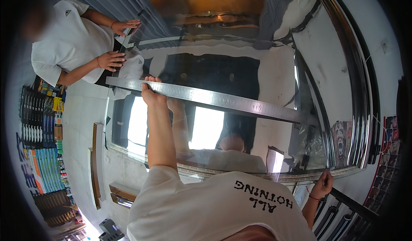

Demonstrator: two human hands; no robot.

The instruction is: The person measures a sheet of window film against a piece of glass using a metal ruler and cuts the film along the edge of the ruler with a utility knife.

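Note:
A long steel ruler [222, 100] lies slantwise across a glossy, mirror-like sheet [276, 70] on the table before me. My left hand [154, 92] grips the ruler near its left end, thumb on the near side and fingertips over the far edge. My right hand [323, 184] is at the near right edge of the table, beside the end of a dark, shiny roll [352, 89]. Its fingers are curled in; whether they pinch the sheet's edge cannot be made out. Along the near edge runs a printed measuring strip [225, 174].
A co-worker [74, 44] in a white shirt stands at the left end, both hands resting at the table's edge. More dark rolls [331, 221] sit below right. Packaged goods [48, 163] hang on the left, and open cartons [124, 192] are on the floor.

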